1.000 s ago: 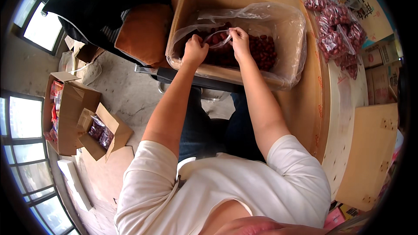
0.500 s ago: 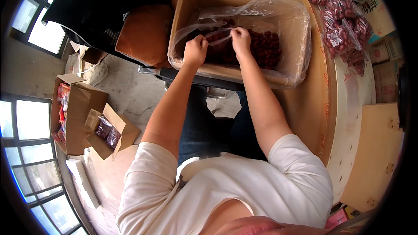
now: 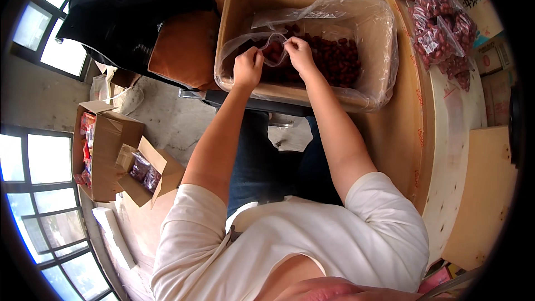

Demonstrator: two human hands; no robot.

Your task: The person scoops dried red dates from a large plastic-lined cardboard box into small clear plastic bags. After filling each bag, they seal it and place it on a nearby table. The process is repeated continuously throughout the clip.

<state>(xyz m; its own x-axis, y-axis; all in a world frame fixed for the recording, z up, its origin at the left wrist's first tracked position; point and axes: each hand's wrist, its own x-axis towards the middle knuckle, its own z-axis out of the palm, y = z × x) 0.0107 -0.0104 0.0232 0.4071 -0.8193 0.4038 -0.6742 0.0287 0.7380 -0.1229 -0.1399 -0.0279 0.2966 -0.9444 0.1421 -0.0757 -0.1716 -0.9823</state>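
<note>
A large cardboard box (image 3: 365, 28), lined with clear plastic film (image 3: 348, 8), stands in front of me with loose red dates (image 3: 337, 58) in it. Over its near left part I hold a small clear plastic bag (image 3: 274, 38) by its upper edge. My left hand (image 3: 248, 68) pinches one side of it, and my right hand (image 3: 300, 56) pinches the other. The bag's mouth bows open between them. Dates show red through the film, but I cannot tell whether they lie inside the bag or behind it.
Filled bags of dates (image 3: 440, 28) are heaped on the table (image 3: 390, 139) at the right. A black cloth (image 3: 134, 17) and a brown cushion (image 3: 184, 50) lie left of the box. Two open cartons (image 3: 114, 139) with packets stand on the floor at the left.
My right hand has shifted slightly left, toward my left hand. The bag's edge, stretched fairly straight before, now curves open. The view has tilted slightly.
</note>
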